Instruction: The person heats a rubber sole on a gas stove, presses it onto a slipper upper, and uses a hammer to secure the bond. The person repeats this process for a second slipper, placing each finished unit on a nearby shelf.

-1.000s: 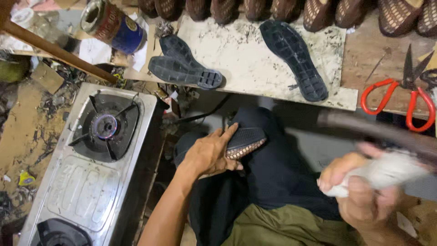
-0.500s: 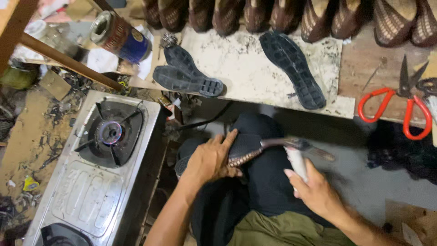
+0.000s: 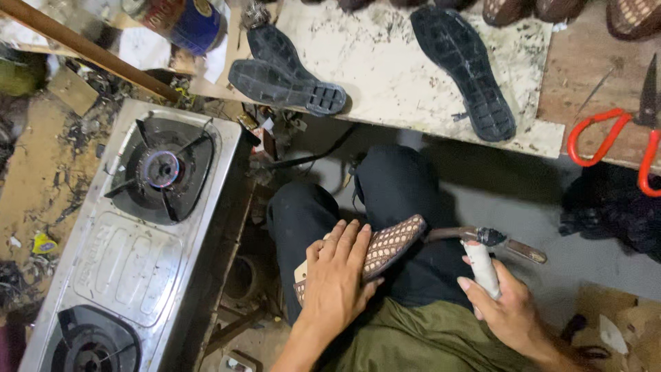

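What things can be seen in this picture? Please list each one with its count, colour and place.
woven shoe: 1, brown with pale dots, on the lap under the left hand
hammer: 1, white-wrapped handle with dark head, in the right hand, head beside the shoe's toe
shoe soles: 3, black, on the white board, two overlapping at its left
white board: 1, stained, on the bench
scissors: 1, red handles, right on the bench
gas stove: 1, steel, two burners, left; far one lit
tin can: 1, blue, top left
shoes in a row: several, brown, top edge
left hand: flat on the shoe
right hand: closed around the hammer handle
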### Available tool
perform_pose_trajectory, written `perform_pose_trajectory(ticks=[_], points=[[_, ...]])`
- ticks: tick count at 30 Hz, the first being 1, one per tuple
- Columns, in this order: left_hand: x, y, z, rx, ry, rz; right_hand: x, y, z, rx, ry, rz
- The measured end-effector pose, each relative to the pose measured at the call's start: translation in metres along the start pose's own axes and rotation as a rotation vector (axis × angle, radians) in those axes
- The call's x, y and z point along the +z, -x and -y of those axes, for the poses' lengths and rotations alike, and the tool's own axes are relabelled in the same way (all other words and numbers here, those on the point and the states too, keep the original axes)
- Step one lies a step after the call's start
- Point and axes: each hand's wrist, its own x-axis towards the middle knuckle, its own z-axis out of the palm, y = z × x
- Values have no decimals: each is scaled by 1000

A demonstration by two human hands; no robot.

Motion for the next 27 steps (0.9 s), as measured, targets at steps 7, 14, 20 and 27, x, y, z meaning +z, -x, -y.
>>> perform_pose_trajectory(ticks=[7,14,20,27], points=[[15,12,-2,-38,-76,-48,1,-2,5,13,53,-2],[0,-4,21,8,82,-33,6,-8,11,37,135,-25],[-24,-50,69,-247,462,524,-42,8,30,-357,68,-98],[-16,-68,78,-164,572,606,-20,7,89,-447,-205,-112]])
